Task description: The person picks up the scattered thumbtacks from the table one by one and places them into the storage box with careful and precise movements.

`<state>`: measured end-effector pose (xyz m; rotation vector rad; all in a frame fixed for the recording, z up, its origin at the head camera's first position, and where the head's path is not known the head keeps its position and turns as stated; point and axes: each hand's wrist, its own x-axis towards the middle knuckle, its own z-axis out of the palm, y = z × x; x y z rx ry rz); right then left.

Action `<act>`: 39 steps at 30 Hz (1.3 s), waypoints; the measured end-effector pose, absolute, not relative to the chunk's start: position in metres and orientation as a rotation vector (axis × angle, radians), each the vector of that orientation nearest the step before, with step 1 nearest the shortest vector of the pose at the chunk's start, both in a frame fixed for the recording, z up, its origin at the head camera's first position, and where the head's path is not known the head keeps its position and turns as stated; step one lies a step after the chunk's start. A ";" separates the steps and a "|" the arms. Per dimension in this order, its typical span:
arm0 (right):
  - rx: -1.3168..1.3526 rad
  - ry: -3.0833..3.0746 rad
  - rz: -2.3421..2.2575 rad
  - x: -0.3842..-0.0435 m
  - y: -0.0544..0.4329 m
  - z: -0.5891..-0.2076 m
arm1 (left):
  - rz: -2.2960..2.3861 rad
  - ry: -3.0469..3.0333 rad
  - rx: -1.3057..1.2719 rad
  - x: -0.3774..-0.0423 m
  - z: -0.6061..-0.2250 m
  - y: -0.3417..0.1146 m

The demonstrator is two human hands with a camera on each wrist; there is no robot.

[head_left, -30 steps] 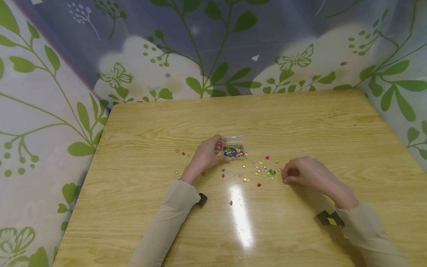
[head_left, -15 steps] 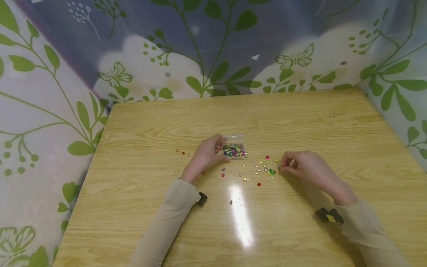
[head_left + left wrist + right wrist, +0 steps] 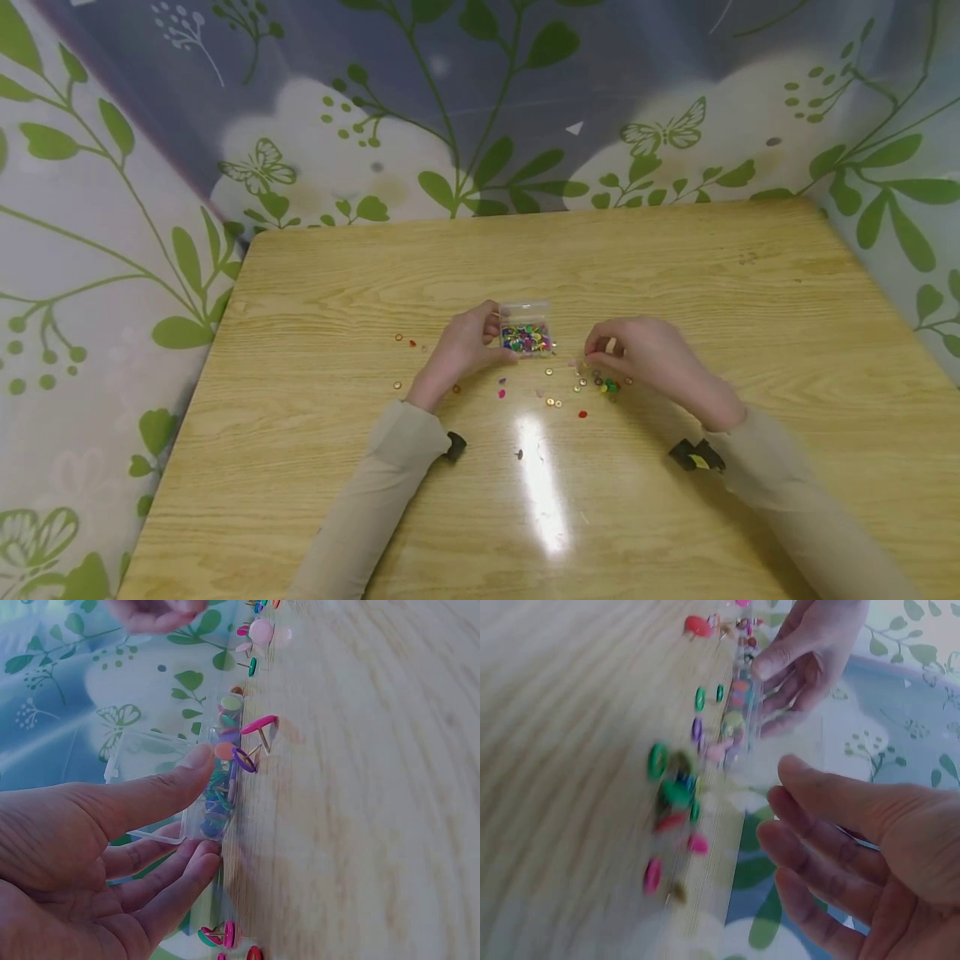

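A small clear plastic box (image 3: 525,340) with its lid (image 3: 525,312) raised stands on the table, filled with multicoloured thumbtacks. My left hand (image 3: 463,348) grips the box at its left side; in the left wrist view, the thumb lies along one face and the fingers are behind. To the right of the box, my right hand (image 3: 651,360) hovers over scattered thumbtacks (image 3: 597,382), thumb and index fingertips close together. The right wrist view shows my right hand (image 3: 870,847) with curled fingers; whether a tack is pinched between them is hidden.
Loose thumbtacks (image 3: 553,403) lie in front of the box, and a few more (image 3: 398,337) lie left of my left hand. One tack (image 3: 519,454) sits nearer the table's front. The wooden table (image 3: 337,283) backs onto a leaf-patterned curtain (image 3: 525,108).
My right hand has moved left and slightly away from me, from the right end of the scattered tacks toward the box. My left hand and the box have stayed in place.
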<state>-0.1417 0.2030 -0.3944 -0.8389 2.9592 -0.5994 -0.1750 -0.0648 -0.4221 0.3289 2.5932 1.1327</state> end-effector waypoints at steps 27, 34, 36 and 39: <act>-0.943 3.013 -0.773 -0.168 0.141 -0.398 | 1.119 2.598 0.341 -0.174 -0.420 -0.064; -0.922 3.001 -0.793 -0.170 0.143 -0.400 | 1.136 2.595 0.344 -0.175 -0.422 -0.065; -0.901 2.998 -0.803 -0.170 0.145 -0.399 | 1.133 2.599 0.347 -0.175 -0.422 -0.065; -0.866 2.998 -0.805 -0.169 0.149 -0.396 | 1.136 2.602 0.346 -0.175 -0.422 -0.065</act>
